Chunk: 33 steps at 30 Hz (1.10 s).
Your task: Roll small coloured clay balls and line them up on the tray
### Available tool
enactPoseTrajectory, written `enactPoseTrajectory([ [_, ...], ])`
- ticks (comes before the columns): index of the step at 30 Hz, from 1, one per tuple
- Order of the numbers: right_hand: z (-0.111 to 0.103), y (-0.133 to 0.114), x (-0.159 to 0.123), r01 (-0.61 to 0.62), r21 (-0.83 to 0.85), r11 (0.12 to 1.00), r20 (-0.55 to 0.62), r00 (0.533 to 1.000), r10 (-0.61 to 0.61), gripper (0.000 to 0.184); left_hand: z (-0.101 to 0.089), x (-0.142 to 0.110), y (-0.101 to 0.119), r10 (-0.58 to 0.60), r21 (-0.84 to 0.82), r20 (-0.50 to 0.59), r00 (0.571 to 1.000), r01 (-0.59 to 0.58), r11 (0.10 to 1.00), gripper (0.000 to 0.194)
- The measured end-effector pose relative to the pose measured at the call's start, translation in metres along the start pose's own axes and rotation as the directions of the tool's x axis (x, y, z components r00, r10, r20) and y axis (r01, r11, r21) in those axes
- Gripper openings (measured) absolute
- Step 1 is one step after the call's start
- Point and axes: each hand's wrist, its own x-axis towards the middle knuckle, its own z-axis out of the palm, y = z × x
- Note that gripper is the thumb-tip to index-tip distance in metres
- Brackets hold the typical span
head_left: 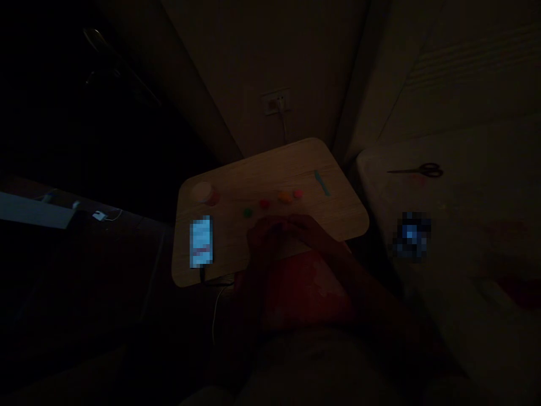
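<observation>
In dim light, my left hand (265,234) and my right hand (302,226) meet over the front edge of a small wooden table (253,169). Their fingers are curled together at the tips; whatever lies between them is too dark to make out. Just beyond the hands is a row of small coloured lumps that look like modelling clay: a green lump (247,212), a red lump (264,203), an orange lump (284,197) and a pink lump (298,193). A teal plastic tool (322,183) lies farther right on the tabletop.
At the table's left stand a round tub (205,193) with a pale lid and a lit phone (201,242) with a cable. To the right, scissors (422,170) and a blurred-out lit object (412,237) rest on a pale surface. A wall socket (276,102) holds a plug.
</observation>
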Motion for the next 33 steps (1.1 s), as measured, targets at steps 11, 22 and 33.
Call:
enactPoseTrajectory([
  [11, -0.0036, 0.0027, 0.0019, 0.037, 0.016, 0.999, -0.006, 0.999, -0.037, 0.038, 0.0049, 0.0029, -0.0011, 0.103, 0.050, 0.147, 0.984, -0.112, 0.992, 0.036],
  [22, -0.0010, 0.0048, 0.0004, 0.030, -0.079, 0.996, -0.064, 0.997, -0.035, 0.033, 0.0069, 0.0033, 0.0002, 0.084, 0.008, 0.160, 0.984, -0.086, 0.996, 0.037],
  [33, -0.0018, 0.0053, -0.0003, 0.046, 0.097, 0.994, -0.072, 0.997, -0.039, 0.041, 0.0059, 0.0043, 0.0015, 0.071, 0.008, 0.128, 0.989, -0.073, 0.997, 0.032],
])
